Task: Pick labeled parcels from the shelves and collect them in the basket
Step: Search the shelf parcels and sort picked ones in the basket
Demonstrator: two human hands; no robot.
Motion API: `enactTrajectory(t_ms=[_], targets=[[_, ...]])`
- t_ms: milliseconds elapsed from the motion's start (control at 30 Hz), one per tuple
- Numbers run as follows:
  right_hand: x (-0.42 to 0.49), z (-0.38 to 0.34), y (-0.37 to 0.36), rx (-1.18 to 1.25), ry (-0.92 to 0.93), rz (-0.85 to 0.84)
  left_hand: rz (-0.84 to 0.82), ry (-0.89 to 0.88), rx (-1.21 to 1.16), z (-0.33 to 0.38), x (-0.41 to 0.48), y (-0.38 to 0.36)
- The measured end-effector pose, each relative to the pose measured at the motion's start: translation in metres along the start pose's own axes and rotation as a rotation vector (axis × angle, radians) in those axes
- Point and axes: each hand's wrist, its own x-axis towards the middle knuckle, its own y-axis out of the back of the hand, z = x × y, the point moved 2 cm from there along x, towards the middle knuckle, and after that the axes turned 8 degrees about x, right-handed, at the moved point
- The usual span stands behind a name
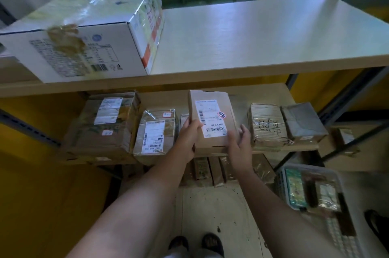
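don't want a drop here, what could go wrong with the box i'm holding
The left hand pinches the box by one edge, while the right hand seems only to touch its corner: it could slip.
The basket already holds parcels, so the box may land crooked on top.

Label (210, 117) print on flat parcel (229, 108) unreadable, small parcel (184, 118) left of it half hidden by left hand (188, 137), basket (341, 236) lower right of it cut off.
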Motion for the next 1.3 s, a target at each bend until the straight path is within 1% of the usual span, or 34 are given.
enactTrajectory(t_ms=[33,67,233,367,567,633,733,833,900,1033,1100,1167,1233,1300], targets=[[0.001,-0.002,-0.001,0.09,-0.07,0.03,-0.008,-0.001,-0.002,-0.002,0.0,0.001],[0.003,-0.002,-0.002,0.133,-0.099,0.054,-0.016,0.001,-0.006,-0.003,-0.002,0.002],[0.006,-0.003,-0.003,0.118,-0.051,0.09,0.01,0.011,-0.001,-0.005,-0.004,0.0],[0.003,-0.002,0.0,0.12,-0.027,0.075,0.096,-0.04,0.109,-0.008,-0.001,-0.001],[-0.003,-0.001,0.002,0.153,-0.072,0.064,0.227,-0.162,0.337,-0.012,-0.007,-0.004],[-0.004,-0.002,0.003,0.143,-0.072,0.05,0.252,-0.18,0.38,-0.015,-0.01,-0.004],[-0.003,-0.005,0.004,0.101,-0.062,0.024,0.28,-0.181,0.373,-0.02,-0.008,-0.004],[-0.001,-0.002,0.005,0.086,-0.138,-0.03,0.302,-0.178,0.35,-0.025,-0.003,-0.002],[-0.001,-0.002,0.005,0.091,-0.193,-0.105,0.325,-0.18,0.365,-0.027,0.002,0.003],[-0.001,-0.007,-0.004,-0.032,-0.173,-0.205,0.386,-0.201,0.45,-0.022,0.008,0.02],[0.001,-0.009,-0.015,-0.095,-0.184,-0.249,0.391,-0.227,0.526,-0.016,0.011,0.034],[0.006,-0.009,-0.03,-0.219,-0.181,-0.285,0.381,-0.216,0.571,-0.009,0.015,0.049],[0.011,-0.011,-0.047,-0.345,-0.152,-0.302,0.39,-0.185,0.592,-0.004,0.02,0.064],[0.014,-0.012,-0.063,-0.444,-0.139,-0.276,0.403,-0.176,0.65,0.002,0.027,0.075]])
